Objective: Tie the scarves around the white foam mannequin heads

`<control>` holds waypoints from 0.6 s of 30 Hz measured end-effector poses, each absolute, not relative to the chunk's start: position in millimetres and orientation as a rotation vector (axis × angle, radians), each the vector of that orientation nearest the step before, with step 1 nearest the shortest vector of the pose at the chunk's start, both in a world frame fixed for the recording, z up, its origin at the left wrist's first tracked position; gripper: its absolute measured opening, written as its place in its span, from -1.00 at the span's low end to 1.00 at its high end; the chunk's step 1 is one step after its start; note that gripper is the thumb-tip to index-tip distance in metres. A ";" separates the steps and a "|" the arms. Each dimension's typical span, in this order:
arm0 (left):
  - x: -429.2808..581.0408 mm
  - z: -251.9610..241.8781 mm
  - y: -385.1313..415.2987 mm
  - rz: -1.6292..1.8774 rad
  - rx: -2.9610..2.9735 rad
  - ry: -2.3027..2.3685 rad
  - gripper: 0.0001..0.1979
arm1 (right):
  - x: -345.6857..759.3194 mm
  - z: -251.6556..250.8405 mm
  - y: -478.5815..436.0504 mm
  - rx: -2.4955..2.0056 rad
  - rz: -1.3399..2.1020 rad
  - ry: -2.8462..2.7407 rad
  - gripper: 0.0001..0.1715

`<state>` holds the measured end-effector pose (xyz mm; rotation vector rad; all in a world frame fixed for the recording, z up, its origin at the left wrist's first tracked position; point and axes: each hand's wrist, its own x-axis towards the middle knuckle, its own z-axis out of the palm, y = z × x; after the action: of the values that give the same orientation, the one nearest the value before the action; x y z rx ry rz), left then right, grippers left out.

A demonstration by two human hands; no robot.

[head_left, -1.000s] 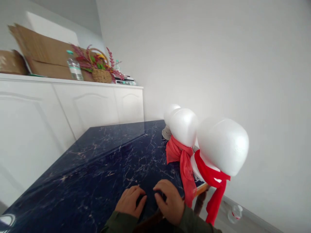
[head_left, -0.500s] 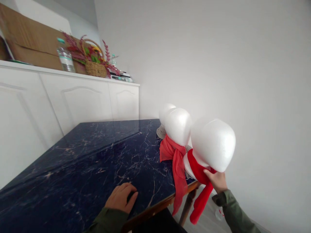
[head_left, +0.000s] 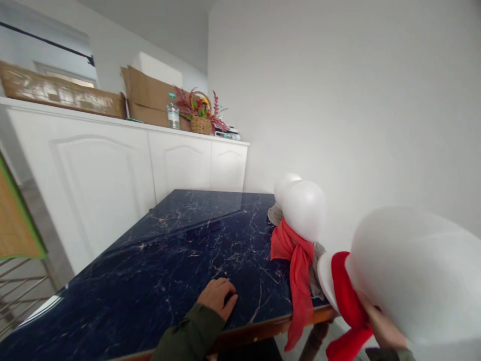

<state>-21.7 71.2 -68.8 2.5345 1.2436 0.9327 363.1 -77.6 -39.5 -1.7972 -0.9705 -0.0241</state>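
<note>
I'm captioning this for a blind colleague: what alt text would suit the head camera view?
A person's right hand touches the red scarf on a white foam mannequin head close to the camera, while the left hand rests on a dark blue marble table. Another foam head with a red scarf stands beyond, at the table's edge.

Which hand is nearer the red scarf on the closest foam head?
Right. The right hand touches the red scarf while holding the foam mannequin head. The left hand rests on the dark marble tabletop, farther from the scarf.
</note>
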 end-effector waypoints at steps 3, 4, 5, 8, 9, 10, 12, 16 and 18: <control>-20.9 -70.4 69.7 1.140 2.451 1.195 -0.82 | 353.5 -23.2 -95.9 -1.833 -0.048 -0.962 -0.30; -21.8 -69.7 68.2 1.248 2.408 1.165 -0.80 | 344.5 -14.8 -95.7 -1.822 -0.006 -0.970 -0.29; -23.4 -68.2 66.3 1.365 2.359 1.135 -0.78 | 331.4 -5.5 -91.5 -1.804 0.058 -0.981 -0.28; -30.7 -60.5 60.5 1.649 2.240 1.056 -0.69 | 267.6 22.5 -54.6 -1.674 0.223 -1.042 -0.21; -32.9 -57.2 60.3 1.689 2.229 1.031 -0.65 | 240.9 29.5 -35.9 -1.601 0.242 -1.081 -0.17; -34.4 -54.0 62.0 1.705 2.234 1.013 -0.62 | 213.8 34.4 -15.2 -1.504 0.289 -1.117 -0.12; -34.4 -48.5 72.0 1.705 2.270 1.017 -0.55 | 164.0 37.5 27.5 -1.308 0.403 -1.135 -0.07; -29.6 -43.6 115.9 1.652 2.109 1.197 -0.39 | 106.2 23.9 97.8 -1.076 0.502 -1.234 -0.27; -31.7 -43.8 141.0 1.580 1.912 1.262 -0.35 | 99.1 13.8 121.9 -1.109 0.437 -1.348 -0.34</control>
<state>-31.7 141.0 -43.8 1.9119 1.2617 1.5799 99.1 121.9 13.8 -1.1092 -1.3478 0.4370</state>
